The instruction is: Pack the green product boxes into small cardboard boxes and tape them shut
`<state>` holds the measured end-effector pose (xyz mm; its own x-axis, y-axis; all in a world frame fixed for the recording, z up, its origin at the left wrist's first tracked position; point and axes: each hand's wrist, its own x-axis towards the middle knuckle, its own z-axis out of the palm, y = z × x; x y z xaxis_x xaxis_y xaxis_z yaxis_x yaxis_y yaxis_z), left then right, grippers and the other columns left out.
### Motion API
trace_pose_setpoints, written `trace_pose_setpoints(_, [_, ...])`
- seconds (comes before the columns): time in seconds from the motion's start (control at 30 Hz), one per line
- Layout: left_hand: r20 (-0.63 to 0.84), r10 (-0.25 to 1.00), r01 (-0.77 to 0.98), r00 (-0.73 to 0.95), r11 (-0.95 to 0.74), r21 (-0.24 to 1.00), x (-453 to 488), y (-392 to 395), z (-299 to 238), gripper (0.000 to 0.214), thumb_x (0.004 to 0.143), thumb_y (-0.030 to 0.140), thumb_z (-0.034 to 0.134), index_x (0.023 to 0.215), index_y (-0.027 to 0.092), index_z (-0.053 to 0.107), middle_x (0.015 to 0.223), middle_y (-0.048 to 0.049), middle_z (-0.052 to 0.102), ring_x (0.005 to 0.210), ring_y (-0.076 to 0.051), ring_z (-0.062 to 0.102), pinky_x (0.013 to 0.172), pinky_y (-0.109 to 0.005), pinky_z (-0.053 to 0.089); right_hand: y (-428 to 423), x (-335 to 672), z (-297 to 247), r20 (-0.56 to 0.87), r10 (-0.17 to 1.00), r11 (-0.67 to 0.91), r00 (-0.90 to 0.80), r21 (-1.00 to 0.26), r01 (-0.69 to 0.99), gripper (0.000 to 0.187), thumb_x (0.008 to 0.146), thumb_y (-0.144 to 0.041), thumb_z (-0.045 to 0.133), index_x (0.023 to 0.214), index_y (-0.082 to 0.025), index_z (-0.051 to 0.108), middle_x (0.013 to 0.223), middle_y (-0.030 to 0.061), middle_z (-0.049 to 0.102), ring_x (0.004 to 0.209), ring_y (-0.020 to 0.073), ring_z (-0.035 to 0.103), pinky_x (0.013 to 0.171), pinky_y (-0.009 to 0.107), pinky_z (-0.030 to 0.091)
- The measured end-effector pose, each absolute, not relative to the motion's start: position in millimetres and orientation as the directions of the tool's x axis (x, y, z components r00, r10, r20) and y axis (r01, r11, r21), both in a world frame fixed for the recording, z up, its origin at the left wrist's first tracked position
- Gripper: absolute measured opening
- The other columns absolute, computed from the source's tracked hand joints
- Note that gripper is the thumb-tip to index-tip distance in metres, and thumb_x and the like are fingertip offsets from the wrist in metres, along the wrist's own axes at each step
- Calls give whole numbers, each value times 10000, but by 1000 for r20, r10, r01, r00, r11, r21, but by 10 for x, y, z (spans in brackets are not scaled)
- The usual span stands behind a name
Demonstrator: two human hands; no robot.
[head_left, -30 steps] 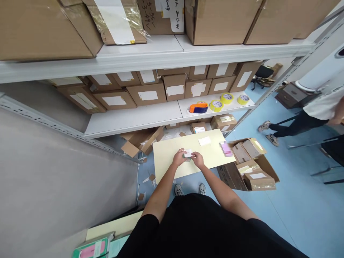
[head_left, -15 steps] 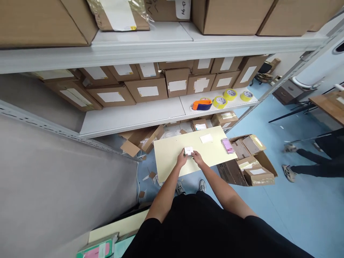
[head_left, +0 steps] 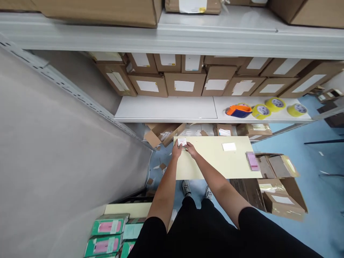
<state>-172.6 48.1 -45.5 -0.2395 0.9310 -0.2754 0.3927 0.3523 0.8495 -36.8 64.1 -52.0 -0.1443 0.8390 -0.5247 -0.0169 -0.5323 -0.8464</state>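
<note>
Over the left end of a pale yellow board table, I hold a small white box-like square with faint print on top. My left hand is closed on its left side. Thumb and fingers of my right hand grip its right lower corner. Both hands are close together, and the underside of the white square is hidden. A flat white card lies on the board to the right. At the board's right end is a blurred pink-purple thing.
A metal shelf ahead carries several labelled cartons, an orange and blue tape dispenser and yellow tape rolls. An open carton with boxes stands right of the board. Green boxes are stacked behind left.
Both hands have carried the white square leftward, from nearer the board's middle to its left end. My view has turned left. The person's legs at the right have left the view.
</note>
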Motion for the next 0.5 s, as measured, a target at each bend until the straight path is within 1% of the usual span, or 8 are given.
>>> trace_pose_setpoints(0.07, [-289,922,381,-258,372,846,-1784,480,-431,690,973,492,619,1573,179,482,1454,-162,657,1345,-336,607,1144,-458,455,623,-431,-530,-513,849,-515,-131,-857,15,472,838,-433,637,1276,-258,660,1322,54,713,1220,255,634,1051,414,500])
trace_pose_setpoints(0.13, [-250,915,383,-315,364,849,-1792,436,-384,733,943,466,668,1576,155,468,1518,-194,592,1414,-355,544,1183,-469,417,524,-382,-545,-492,864,-488,-107,-871,63,562,840,-462,643,1368,-269,632,1427,68,663,1328,275,587,1125,445,459])
trace_pose_setpoints(0.2, [-130,911,409,-392,299,862,-1752,349,-318,725,924,441,689,1555,149,484,1553,-205,545,1468,-356,481,1228,-476,362,349,-223,-563,-458,884,-448,-98,-888,108,655,826,-473,674,1444,-271,591,1515,94,601,1394,288,549,1173,464,421])
trace_pose_setpoints(0.23, [-52,905,427,-421,249,869,-1711,294,-284,693,923,430,686,1533,155,507,1550,-203,543,1479,-350,463,1244,-478,338,242,-105,-571,-427,898,-415,-109,-902,115,688,826,-474,679,1474,-271,568,1552,108,567,1395,293,555,1179,473,420])
trace_pose_setpoints(0.3, [76,901,452,-428,140,881,-1581,175,-225,583,939,402,646,1467,167,566,1490,-195,587,1454,-334,486,1248,-492,331,14,199,-580,-364,925,-349,-107,-927,138,704,823,-464,680,1492,-283,554,1594,119,522,1400,303,558,1163,496,444])
trace_pose_setpoints(0.33, [108,901,446,-420,101,889,-1488,120,-202,557,935,397,644,1444,179,581,1463,-189,606,1431,-327,510,1236,-496,352,-96,377,-578,-338,938,-323,-82,-934,154,698,828,-452,669,1496,-294,549,1605,114,510,1406,309,553,1150,511,459])
trace_pose_setpoints(0.4, [108,925,410,-363,54,911,-1248,40,-168,559,923,381,653,1444,194,572,1439,-181,622,1382,-312,557,1195,-493,411,-277,764,-545,-290,957,-284,2,-936,206,666,850,-421,627,1503,-322,539,1607,95,509,1423,314,539,1137,551,468])
trace_pose_setpoints(0.5, [17,958,293,-285,70,953,-787,32,-99,542,919,349,642,1441,225,568,1459,-159,618,1317,-288,614,1099,-459,508,-398,1351,-392,-201,973,-225,115,-936,271,674,836,-306,563,1509,-316,534,1616,87,499,1449,306,515,1148,572,460])
